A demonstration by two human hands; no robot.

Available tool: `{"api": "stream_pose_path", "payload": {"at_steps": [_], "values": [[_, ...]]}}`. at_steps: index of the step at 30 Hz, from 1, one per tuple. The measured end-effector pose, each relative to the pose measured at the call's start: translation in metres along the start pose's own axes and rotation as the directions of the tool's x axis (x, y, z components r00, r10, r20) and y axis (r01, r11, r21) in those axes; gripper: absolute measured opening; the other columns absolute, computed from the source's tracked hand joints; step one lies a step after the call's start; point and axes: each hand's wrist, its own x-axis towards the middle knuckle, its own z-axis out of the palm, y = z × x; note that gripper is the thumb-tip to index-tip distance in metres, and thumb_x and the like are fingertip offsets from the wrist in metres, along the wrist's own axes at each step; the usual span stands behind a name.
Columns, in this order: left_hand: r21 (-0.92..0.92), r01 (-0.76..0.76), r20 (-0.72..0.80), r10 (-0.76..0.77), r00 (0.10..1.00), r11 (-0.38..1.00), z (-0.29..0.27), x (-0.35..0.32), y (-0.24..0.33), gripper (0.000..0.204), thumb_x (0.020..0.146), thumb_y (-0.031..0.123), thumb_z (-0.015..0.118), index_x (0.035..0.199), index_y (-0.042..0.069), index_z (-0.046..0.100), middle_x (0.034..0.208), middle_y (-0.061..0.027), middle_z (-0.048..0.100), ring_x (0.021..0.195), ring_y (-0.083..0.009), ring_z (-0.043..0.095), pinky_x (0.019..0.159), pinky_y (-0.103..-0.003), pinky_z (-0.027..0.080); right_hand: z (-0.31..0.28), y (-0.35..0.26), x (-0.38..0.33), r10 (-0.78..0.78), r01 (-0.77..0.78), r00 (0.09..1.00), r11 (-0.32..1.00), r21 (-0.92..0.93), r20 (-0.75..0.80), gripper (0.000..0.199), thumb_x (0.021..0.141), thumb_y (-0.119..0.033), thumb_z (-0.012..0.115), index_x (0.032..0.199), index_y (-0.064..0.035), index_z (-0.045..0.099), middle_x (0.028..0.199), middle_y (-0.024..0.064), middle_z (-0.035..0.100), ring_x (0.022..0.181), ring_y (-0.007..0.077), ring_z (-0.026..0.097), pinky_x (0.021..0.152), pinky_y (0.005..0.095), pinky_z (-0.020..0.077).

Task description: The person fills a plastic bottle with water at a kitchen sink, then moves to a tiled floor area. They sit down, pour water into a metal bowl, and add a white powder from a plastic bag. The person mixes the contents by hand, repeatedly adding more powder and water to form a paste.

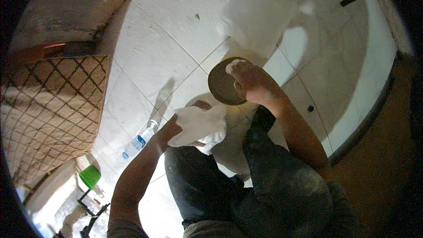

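Note:
A limp white sheet [198, 125], cloth or thin plastic, drapes over my left hand [202, 104] in front of my knees. Fingers show at its far edge and wrist at its left; the palm is hidden beneath it. To the right, a round, shallow, brownish pan [219, 83] rests on the tiled floor. Over the pan, my right hand [249, 81] is closed, its fingers curled on a small pale lump [232, 65] near the far rim. What the lump is made of I cannot make out.
A clear plastic bottle [140, 141] lies on the floor to the left, near a brown cloth with a dark diamond pattern [57, 105]. A green cup-shaped container [90, 176] is at lower left. Beyond the pan sits a whitish translucent bag [260, 15]. A small dark round thing [310, 109] lies right.

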Motion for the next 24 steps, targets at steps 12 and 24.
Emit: {"api": "stream_pose_path", "payload": {"at_steps": [12,24], "values": [[0.477,-0.110,0.222,0.001,0.975,0.872,0.000,0.049,0.029,0.100,0.074,0.031,0.095,0.154,0.012,0.038,0.151,-0.0100,0.051,0.131,-0.0256,0.058,0.118,-0.044,0.045,-0.025,0.030,0.009,0.161,-0.189,0.958,0.977,0.102,0.236,0.040,0.085,0.000,0.067,0.125,0.0030,0.058,0.116,0.0227,0.064,0.114,0.0401,0.064,0.101,0.0464,0.0536],[0.318,0.225,0.060,-0.256,0.965,0.921,0.032,0.037,0.074,0.132,0.048,0.049,0.102,0.151,-0.003,0.038,0.146,-0.0227,0.054,0.134,-0.0356,0.055,0.116,-0.046,0.045,-0.070,0.023,-0.016,0.209,-0.258,0.901,0.963,0.082,0.381,0.045,0.083,0.007,0.062,0.127,0.0077,0.058,0.121,0.0239,0.063,0.121,0.0369,0.063,0.106,0.0428,0.0509]]}}
